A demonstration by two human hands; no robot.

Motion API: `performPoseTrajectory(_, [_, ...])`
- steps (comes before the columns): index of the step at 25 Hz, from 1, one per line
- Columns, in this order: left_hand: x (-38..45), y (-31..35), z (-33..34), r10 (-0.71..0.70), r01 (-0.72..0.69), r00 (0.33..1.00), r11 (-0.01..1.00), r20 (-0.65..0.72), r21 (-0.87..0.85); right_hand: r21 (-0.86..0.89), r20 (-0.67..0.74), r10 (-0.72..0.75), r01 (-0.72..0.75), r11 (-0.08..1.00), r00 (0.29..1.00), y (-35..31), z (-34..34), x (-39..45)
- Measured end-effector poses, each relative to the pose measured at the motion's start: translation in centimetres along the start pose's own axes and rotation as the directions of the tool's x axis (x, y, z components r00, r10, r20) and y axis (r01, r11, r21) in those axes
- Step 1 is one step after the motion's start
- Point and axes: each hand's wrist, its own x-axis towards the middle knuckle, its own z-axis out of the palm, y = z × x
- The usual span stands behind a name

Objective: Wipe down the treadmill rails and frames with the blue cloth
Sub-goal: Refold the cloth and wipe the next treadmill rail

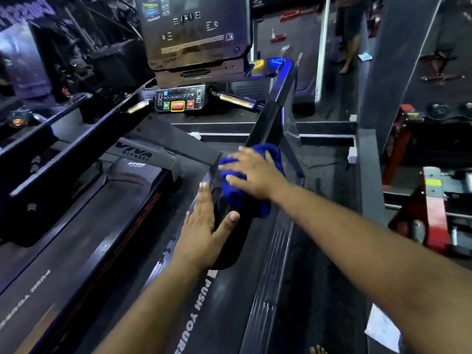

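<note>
The blue cloth [238, 198] lies bunched on the treadmill's right handrail [273, 116], near the rail's lower end. My right hand [251, 172] presses flat on top of the cloth with the fingers spread and pointing left. My left hand [204, 233] rests on the dark rail end just below the cloth, fingers straight along its left side and thumb on its right. The treadmill belt [84, 238] and the right side frame [275, 251] run toward me.
The console [194, 31] and button panel [180, 99] stand ahead, with the left handrail [84, 139] at the left. A grey pillar [398, 72] and red gym equipment [431, 200] stand to the right. A person's legs [348, 54] show far back. My bare toes [318, 350] are at the bottom edge.
</note>
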Motion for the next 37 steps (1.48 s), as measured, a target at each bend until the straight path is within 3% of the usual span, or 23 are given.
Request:
performPoseTrajectory(3, [0.2,-0.2,0.2,0.027,-0.028,0.999,0.999,-0.024,-0.04,0.136,-0.079,0.298,-0.286,0.949,0.951,0.1,-1.0,2.5])
performPoseTrajectory(4, [0.3,-0.1,0.2,0.043,-0.045,0.998,0.997,-0.046,-0.054,0.192,-0.097,0.343,-0.32,0.928,0.934,-1.2,-0.4,1.8])
performPoseTrajectory(7, [0.2,-0.4,0.2,0.159,-0.209,0.962,0.952,-0.224,-0.223,0.216,-0.133,0.234,-0.203,0.955,0.963,-7.2,3.3,-4.9])
performPoseTrajectory(11, [-1.4,-1.4,0.6,0.066,-0.329,0.887,0.786,-0.458,-0.523,0.243,-0.148,0.082,-0.044,0.969,0.986,-9.8,5.7,-10.1])
performPoseTrajectory(14, [-2.0,-1.8,0.6,0.029,-0.259,0.925,0.777,-0.378,-0.574,0.144,-0.104,0.126,-0.11,0.983,0.987,-7.1,3.3,-5.2])
performPoseTrajectory(17, [-2.7,-2.3,1.0,-0.021,-0.14,0.964,0.803,-0.264,-0.579,0.213,-0.137,0.281,-0.249,0.945,0.95,-7.7,3.1,-4.5])
performPoseTrajectory(21, [-4.4,-2.8,1.1,-0.108,-0.055,0.978,0.696,-0.18,-0.716,0.356,-0.277,0.188,-0.081,0.931,0.942,-13.1,7.5,-12.5])
performPoseTrajectory(23, [-4.5,-2.7,0.8,-0.107,-0.041,0.983,0.668,-0.151,-0.743,0.386,-0.306,0.162,-0.033,0.922,0.938,-12.0,8.4,-13.1])
performPoseTrajectory(25, [-3.9,-2.6,0.2,-0.076,-0.035,0.989,0.709,-0.126,-0.704,0.451,-0.323,0.205,-0.04,0.892,0.924,-9.1,7.7,-10.5])
performPoseTrajectory(29, [-2.4,-1.1,-0.5,-0.01,-0.029,0.997,0.881,-0.081,-0.472,0.69,-0.229,0.523,-0.243,0.682,0.821,-7.4,6.6,-7.2])
performPoseTrajectory(32, [-0.9,-0.7,-0.4,0.044,-0.069,0.997,0.907,-0.068,-0.415,0.661,-0.29,0.403,-0.123,0.741,0.868,-10.3,8.8,-10.8])
performPoseTrajectory(34, [0.4,-0.7,-0.4,0.052,-0.064,0.998,0.932,-0.044,-0.358,0.636,-0.335,0.345,-0.06,0.77,0.877,-7.7,10.0,-10.8])
performPoseTrajectory(35, [1.0,-0.6,-0.4,0.056,-0.059,0.998,0.949,-0.021,-0.31,0.648,-0.34,0.372,-0.072,0.758,0.864,-5.6,9.9,-9.3])
performPoseTrajectory(37, [2.1,-0.3,-0.4,0.067,-0.061,0.997,0.985,0.037,-0.16,0.76,-0.298,0.52,-0.13,0.636,0.801,-1.6,9.1,-5.2])
